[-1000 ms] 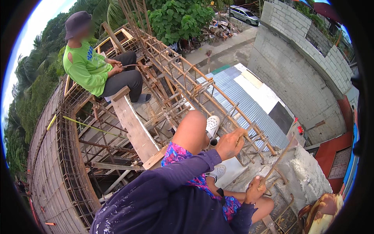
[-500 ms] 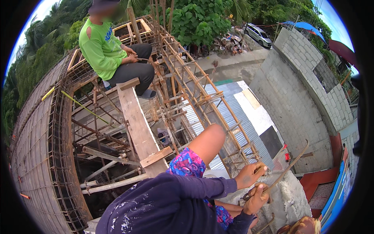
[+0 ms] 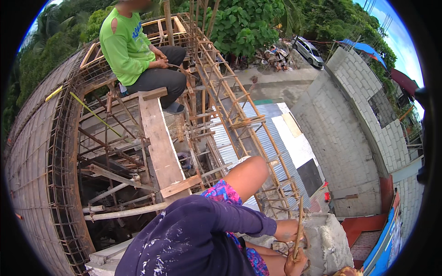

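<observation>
My right hand (image 3: 295, 263), low in the view, is closed round the lower end of a bent, rusty rod (image 3: 300, 218). The rod stands nearly upright. Just above, my left hand (image 3: 286, 230) has its fingers curled in behind the rod; what they hold is hidden. A thin curved piece of wire (image 3: 307, 246) shows beside the hands. Both hands are over my bare legs, close to a rough concrete block (image 3: 324, 234). My left knee (image 3: 253, 170) is raised next to a long cage of rusty reinforcing bars (image 3: 248, 117).
A co-worker in a green shirt (image 3: 122, 50) sits at the far left, hands together. A plank (image 3: 156, 133) spans an open pit with scaffold poles (image 3: 119, 172). Corrugated roofing (image 3: 276, 142) lies far below on the right, before a block wall (image 3: 350, 110). A barred deck (image 3: 27, 175) runs along the left.
The rod has swung from slanting up to the right to nearly upright. Both my hands have moved lower, with the left now behind the rod. The view has shifted slightly.
</observation>
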The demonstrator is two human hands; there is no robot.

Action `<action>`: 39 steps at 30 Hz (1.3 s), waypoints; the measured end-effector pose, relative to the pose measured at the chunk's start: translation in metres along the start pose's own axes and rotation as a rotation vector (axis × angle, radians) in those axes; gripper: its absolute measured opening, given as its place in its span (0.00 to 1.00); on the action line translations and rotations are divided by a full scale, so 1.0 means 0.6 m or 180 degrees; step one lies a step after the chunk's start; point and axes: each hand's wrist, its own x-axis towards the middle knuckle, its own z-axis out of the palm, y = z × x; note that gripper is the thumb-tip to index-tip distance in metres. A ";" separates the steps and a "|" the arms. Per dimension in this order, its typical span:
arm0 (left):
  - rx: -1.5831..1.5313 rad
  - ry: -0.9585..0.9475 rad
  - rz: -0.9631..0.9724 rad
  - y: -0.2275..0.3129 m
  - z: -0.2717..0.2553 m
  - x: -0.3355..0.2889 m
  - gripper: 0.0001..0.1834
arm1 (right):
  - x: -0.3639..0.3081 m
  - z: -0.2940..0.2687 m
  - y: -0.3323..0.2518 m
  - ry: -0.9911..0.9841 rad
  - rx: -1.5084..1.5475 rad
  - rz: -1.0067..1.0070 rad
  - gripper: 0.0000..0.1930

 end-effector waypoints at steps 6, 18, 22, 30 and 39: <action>0.0980 -0.0412 0.0089 0.031 0.022 -0.018 0.21 | -0.010 -0.007 -0.008 0.0333 0.1121 0.2147 0.21; -0.0387 -0.0550 0.0297 0.025 0.115 0.038 0.35 | 0.025 -0.068 -0.029 0.0804 0.1451 0.2343 0.21; -0.0593 -0.0533 0.0518 0.061 0.083 0.047 0.34 | 0.026 -0.068 -0.030 0.1372 0.1505 0.2161 0.20; 0.0441 0.1174 0.1245 0.110 0.039 0.020 0.20 | 0.049 -0.078 -0.020 0.2219 0.1427 0.2518 0.18; -0.5204 -0.1356 -0.1735 0.072 0.057 0.029 0.32 | 0.038 -0.045 0.009 0.2702 0.3098 0.2268 0.15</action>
